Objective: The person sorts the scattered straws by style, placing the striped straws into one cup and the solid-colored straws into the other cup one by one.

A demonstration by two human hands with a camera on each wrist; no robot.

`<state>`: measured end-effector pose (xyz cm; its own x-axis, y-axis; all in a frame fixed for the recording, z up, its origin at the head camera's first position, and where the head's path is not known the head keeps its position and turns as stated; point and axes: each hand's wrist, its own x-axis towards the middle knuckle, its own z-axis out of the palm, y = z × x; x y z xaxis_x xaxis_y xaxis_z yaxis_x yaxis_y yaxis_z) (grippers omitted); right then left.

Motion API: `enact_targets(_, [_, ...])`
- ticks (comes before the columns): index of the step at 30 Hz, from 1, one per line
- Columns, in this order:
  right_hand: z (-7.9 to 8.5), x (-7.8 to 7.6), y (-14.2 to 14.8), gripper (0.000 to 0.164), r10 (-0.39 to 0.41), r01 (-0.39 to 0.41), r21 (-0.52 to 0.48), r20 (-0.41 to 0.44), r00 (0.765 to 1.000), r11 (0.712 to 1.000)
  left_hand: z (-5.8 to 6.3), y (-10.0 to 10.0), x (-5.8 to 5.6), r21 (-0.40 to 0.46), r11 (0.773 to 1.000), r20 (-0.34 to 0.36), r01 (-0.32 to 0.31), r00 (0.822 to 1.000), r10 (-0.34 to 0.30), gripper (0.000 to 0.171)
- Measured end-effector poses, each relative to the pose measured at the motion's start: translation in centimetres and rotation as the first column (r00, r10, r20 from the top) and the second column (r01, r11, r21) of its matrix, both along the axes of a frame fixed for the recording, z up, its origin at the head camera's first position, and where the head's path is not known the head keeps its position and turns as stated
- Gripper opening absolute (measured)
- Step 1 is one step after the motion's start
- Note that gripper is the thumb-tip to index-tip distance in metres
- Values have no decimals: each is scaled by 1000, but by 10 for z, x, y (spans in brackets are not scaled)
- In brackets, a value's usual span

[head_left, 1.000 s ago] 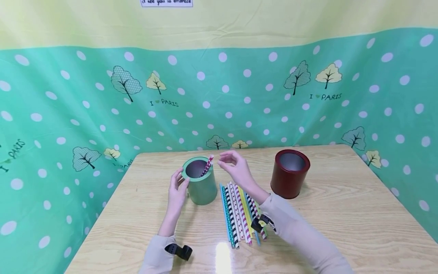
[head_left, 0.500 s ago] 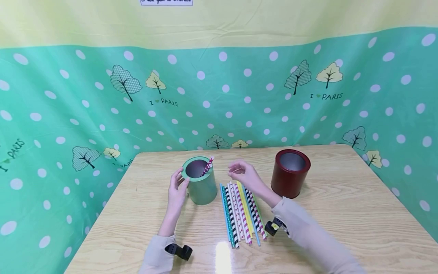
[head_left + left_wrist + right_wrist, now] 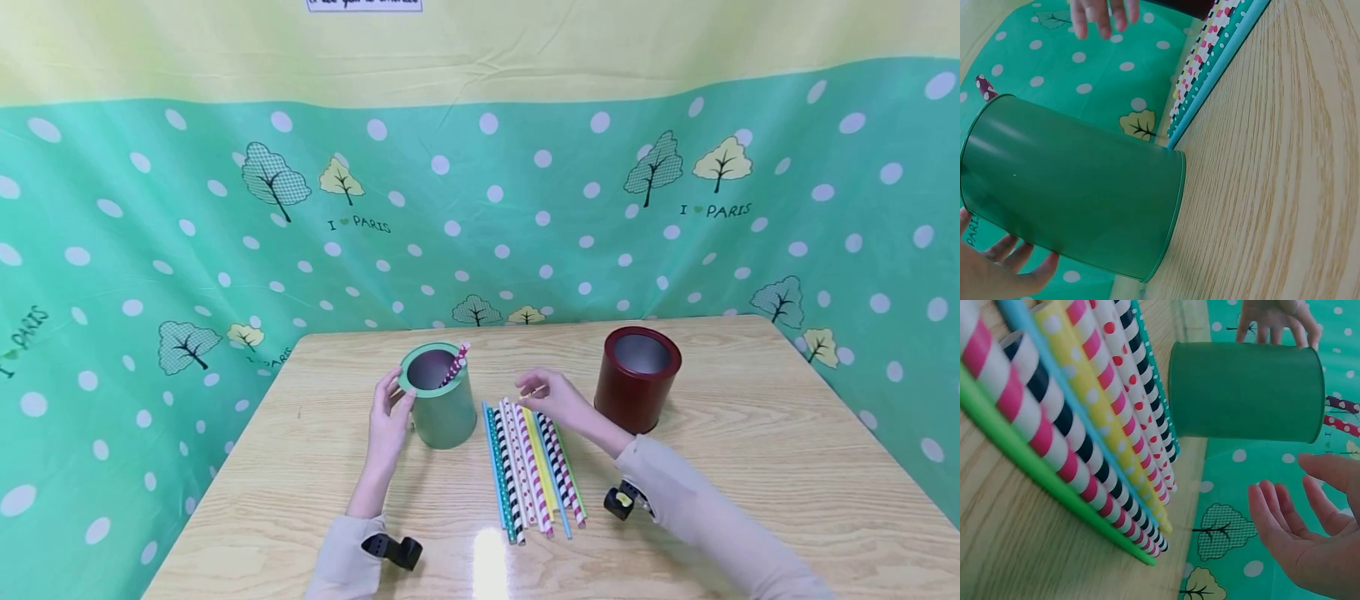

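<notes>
A green can stands upright on the table, with dark red, white-dotted paper straws leaning out of its mouth. My left hand holds the can from the left, thumb and fingers curved about its side near the rim. To the can's right, a row of patterned paper straws lies side by side, in stripes, dots and plain colours. Over the far ends of that row hovers my right hand. Its fingers are spread and loosely bent in the right wrist view, with nothing between them.
A dark red can stands at the right, just beyond my right hand; its visible interior shows no straws. A green dotted curtain hangs behind the wooden table.
My right hand has moved away from the green can, rightward and down to the far ends of the straw row. The left hand has stayed on the can.
</notes>
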<state>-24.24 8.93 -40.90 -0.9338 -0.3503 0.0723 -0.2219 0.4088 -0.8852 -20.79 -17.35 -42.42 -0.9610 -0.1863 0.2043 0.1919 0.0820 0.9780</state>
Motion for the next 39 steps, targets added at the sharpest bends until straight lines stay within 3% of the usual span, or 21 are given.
enact_targets(7, [-8, 0, 8, 25, 34, -35, 82, 21, 999, 996, 14, 6, 9, -16, 1000, 7, -2, 1000, 2, 45])
enact_targets(17, [-25, 1, 22, 26, 88, -96, 173, 52, 995, 980, -3, 0, 0, -12, 1000, -6, -10, 1000, 10, 46])
enact_targets(29, [-33, 2, 29, 24, 109, -116, 220, 43, 993, 969, 2, 2, 1, 2, 1000, 10, -5, 1000, 5, 46])
enact_targets(31, [-35, 3, 30, 25, 100, -107, 228, 42, 994, 968, -3, 0, -2, 2, 1000, 6, -4, 1000, 4, 46])
enact_targets(39, [-43, 2, 30, 28, 49, -62, 250, 57, 997, 966, -4, 0, -2, 11, 1000, -4, -2, 1000, 2, 46])
